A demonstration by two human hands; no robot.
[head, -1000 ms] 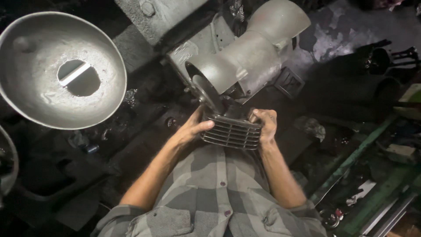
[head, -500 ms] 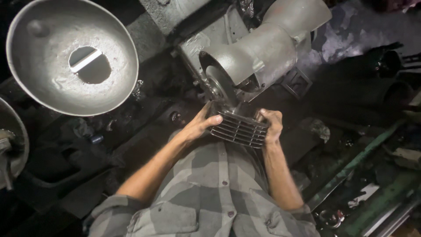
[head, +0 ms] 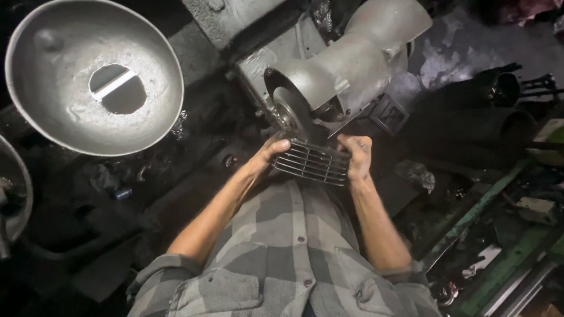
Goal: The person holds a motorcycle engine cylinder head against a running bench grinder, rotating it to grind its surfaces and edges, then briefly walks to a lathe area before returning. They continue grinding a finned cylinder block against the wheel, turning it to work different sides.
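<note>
- Head view looking straight down: a slatted metal grille is held in front of the person's chest, right up against the grinding wheel of a bench grinder.
- The grille's long axis runs roughly left to right, tilted a bit so the right end sits lower. Its far long edge is the one meeting the wheel, toward the left end, though I can't tell for sure if it's actually touching.
- Left hand is clamped on the grille's left end, fingers curled over the top corner. It's the hand closer to the wheel, pretty much just below it.
- Right hand grips the right end, fingers wrapped around the edge, sitting off to the side of the wheel and under the grinder's grey motor housing.
- So both hands are holding the same piece, one at each short end, with the wheel straight ahead of them.
- Further out: a big dished metal pan with a hole in its middle sits well off to the left, and there's a green metal frame on the right among dark, cluttered stuff I can't really make out.
</note>
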